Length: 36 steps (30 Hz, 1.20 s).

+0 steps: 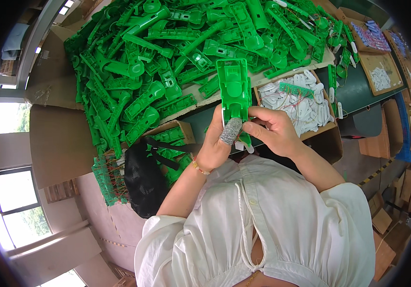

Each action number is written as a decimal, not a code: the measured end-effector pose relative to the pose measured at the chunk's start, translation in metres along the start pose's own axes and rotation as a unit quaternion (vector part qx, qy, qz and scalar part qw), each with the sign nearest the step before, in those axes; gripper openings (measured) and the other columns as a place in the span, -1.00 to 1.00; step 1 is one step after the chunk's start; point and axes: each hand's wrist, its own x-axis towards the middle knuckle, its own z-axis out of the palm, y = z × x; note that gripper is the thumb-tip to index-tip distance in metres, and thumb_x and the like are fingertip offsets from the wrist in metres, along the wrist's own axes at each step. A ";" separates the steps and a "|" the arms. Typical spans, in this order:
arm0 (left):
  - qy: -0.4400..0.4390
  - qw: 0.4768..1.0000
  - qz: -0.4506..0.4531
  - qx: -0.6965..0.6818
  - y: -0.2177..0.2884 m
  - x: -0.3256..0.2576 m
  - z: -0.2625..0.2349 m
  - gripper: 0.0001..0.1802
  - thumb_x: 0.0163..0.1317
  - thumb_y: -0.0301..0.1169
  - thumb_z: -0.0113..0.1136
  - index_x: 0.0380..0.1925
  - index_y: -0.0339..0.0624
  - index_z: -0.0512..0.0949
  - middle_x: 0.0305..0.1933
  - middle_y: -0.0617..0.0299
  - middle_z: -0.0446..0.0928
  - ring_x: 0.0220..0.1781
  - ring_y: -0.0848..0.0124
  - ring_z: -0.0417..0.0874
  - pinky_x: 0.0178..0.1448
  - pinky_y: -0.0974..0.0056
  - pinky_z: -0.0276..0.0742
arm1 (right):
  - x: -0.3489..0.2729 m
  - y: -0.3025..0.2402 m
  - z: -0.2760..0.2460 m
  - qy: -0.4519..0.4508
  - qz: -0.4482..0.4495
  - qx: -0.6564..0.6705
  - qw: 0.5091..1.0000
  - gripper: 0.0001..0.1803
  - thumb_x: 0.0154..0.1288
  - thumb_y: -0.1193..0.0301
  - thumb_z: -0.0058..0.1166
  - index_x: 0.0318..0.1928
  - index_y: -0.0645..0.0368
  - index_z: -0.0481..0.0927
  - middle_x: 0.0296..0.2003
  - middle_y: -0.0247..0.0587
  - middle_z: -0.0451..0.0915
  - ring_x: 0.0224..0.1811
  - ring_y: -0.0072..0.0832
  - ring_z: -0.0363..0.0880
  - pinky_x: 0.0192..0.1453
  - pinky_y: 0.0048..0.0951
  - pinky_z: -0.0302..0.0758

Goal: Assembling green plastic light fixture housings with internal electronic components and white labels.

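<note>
A green plastic housing (234, 88), a long hollow shell with a round recess inside, stands upright in front of my chest. My left hand (212, 148) grips its lower end, the thumb wrapped in a grey knitted finger sleeve (231, 131) and pressed over the inside. From the other side, my right hand (279, 134) pinches the housing's lower edge between thumb and forefinger. Any small part between those fingertips is hidden. Below the hands, a green piece with a white tip (247, 142) shows partly.
A large heap of green plastic shells (143, 71) fills a cardboard box ahead and left. Right of the housing, a box of white plastic parts (294, 107) holds a green circuit board (296, 90). A black mesh bag (143, 182) hangs at left, beside wired circuit boards (109, 179).
</note>
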 end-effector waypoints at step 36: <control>-0.015 0.840 -0.260 0.476 -0.081 -0.010 -0.051 -0.56 -0.15 -0.24 0.30 -0.19 -0.11 0.56 0.17 -0.13 0.27 0.20 -0.05 0.27 0.21 0.02 0.24 | -0.012 0.124 0.008 0.034 0.159 -0.108 0.981 -0.40 0.14 0.28 0.16 0.16 0.25 0.33 0.34 0.23 -0.17 0.40 -0.10 -0.13 0.34 -0.21 0.07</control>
